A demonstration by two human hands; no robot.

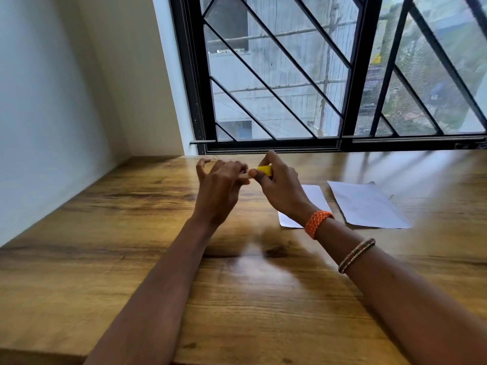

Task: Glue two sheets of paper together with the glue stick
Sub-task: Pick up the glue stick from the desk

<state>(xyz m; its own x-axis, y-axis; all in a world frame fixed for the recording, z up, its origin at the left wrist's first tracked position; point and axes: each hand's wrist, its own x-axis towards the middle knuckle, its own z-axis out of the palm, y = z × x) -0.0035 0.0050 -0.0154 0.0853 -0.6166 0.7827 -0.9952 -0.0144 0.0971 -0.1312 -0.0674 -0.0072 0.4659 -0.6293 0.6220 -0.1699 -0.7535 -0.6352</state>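
Note:
Both hands are raised above the wooden table [131, 233] and meet on a small glue stick [264, 170]. My right hand [279, 191] pinches its yellow end between thumb and fingers. My left hand [221, 188] grips the other end, where a bit of dark print shows; most of that end is hidden by the fingers. Two white paper sheets lie flat on the table to the right. The nearer sheet [315, 197] is partly covered by my right wrist. The second sheet [366, 205] lies beside it, further right.
A black barred window [290, 75] runs along the table's far edge. A white wall [39, 114] bounds the table on the left. My right forearm wears an orange band [317, 222] and a thin bangle [357, 254].

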